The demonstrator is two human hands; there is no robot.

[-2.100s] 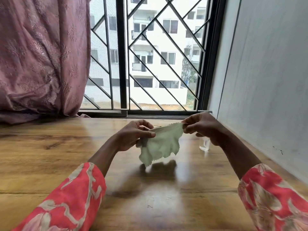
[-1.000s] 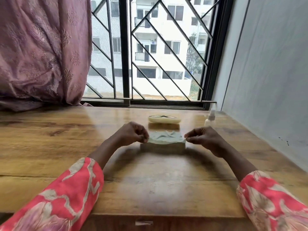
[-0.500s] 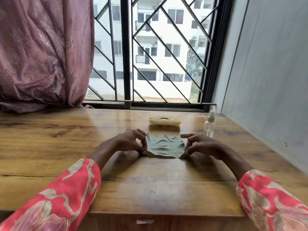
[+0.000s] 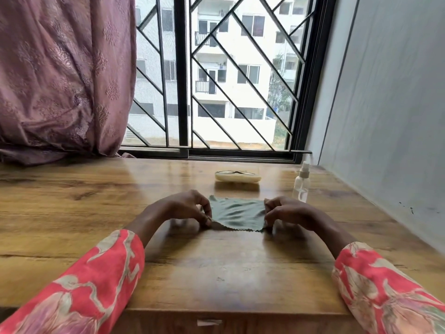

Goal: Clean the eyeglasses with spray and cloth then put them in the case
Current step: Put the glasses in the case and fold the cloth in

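A pale green cleaning cloth (image 4: 237, 214) lies spread nearly flat on the wooden table (image 4: 216, 273). My left hand (image 4: 185, 207) pinches its near left corner, and my right hand (image 4: 286, 210) pinches its near right corner. Behind the cloth sits an open cream eyeglass case (image 4: 237, 177) with dark-framed eyeglasses (image 4: 234, 172) resting in it. A small clear spray bottle (image 4: 301, 183) with a white nozzle stands upright to the right of the case, just beyond my right hand.
A barred window (image 4: 216, 92) runs along the table's far edge. A mauve curtain (image 4: 62, 75) hangs at the back left and rests on the table. A grey wall (image 4: 390, 116) borders the right side. The table's front edge is near my sleeves.
The cloth was held up in the air between both hands, then lowered to the table and spread flat. My hands still grip its near corners.
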